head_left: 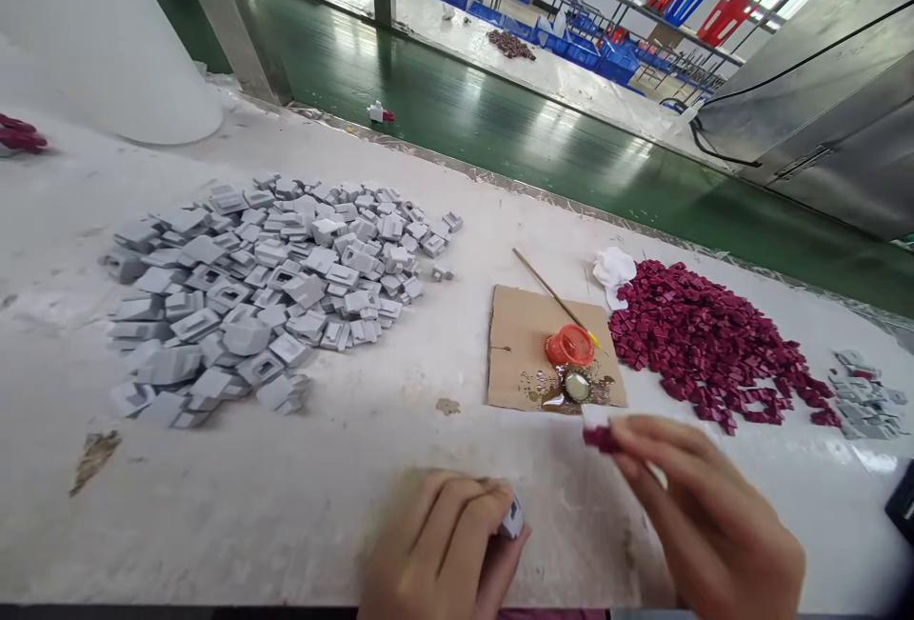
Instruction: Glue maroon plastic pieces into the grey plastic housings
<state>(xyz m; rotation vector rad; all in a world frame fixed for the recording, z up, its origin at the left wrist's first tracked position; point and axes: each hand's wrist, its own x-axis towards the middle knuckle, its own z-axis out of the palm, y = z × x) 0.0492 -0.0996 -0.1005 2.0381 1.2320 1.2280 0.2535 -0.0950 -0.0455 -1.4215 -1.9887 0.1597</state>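
My left hand [447,544] is near the front edge of the table, its fingers closed around a small grey plastic part [512,517] that has a dark opening in its end. To the right, my right hand [714,515] pinches a small maroon plastic piece [600,438] between thumb and fingertips; something whitish shows at its upper edge, too blurred to name. Just beyond it lies a cardboard sheet [510,344] with an orange-red cup [569,346], a small round cap [577,386] and a wet brown spill. A thin stick [546,285] with a yellow tip rests across the sheet's far edge.
A large heap of grey parts [286,277] spreads over the left of the table. Maroon pieces [706,334] are piled at right, beside crumpled white tissue [614,272] and more grey parts [867,396]. Behind runs a green conveyor belt [457,106] carrying one grey-and-maroon part [380,112].
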